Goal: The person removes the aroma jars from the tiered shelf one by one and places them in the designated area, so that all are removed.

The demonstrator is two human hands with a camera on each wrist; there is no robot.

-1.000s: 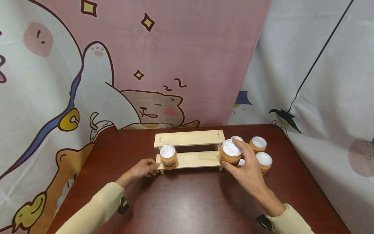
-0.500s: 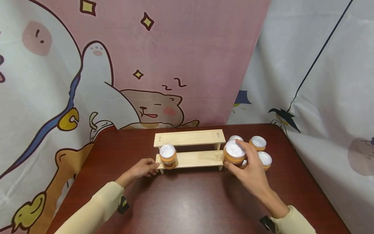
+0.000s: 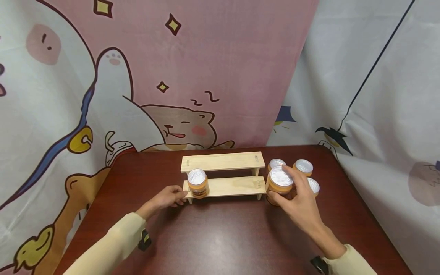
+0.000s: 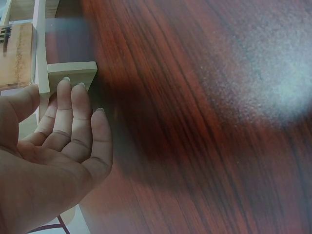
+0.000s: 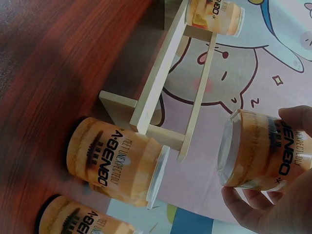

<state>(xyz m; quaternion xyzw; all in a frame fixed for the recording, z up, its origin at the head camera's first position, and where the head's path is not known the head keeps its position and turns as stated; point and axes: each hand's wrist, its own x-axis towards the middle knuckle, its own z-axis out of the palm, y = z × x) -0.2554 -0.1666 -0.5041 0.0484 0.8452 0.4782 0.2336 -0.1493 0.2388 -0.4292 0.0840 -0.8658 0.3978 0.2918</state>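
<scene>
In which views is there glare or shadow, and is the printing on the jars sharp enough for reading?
Head view: soft white glare on the table, print on the shelf jar too small to read; left wrist: speckled glare at right, shadow beside the left hand; right wrist: dark shadow at upper left, yet large letters on the held jar readable.

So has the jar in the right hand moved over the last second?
Yes: in the head view, the held jar has moved rightward, away from the wooden rack.

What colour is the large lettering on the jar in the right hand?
The held jar has large black lettering; the right wrist view shows it best.
</scene>
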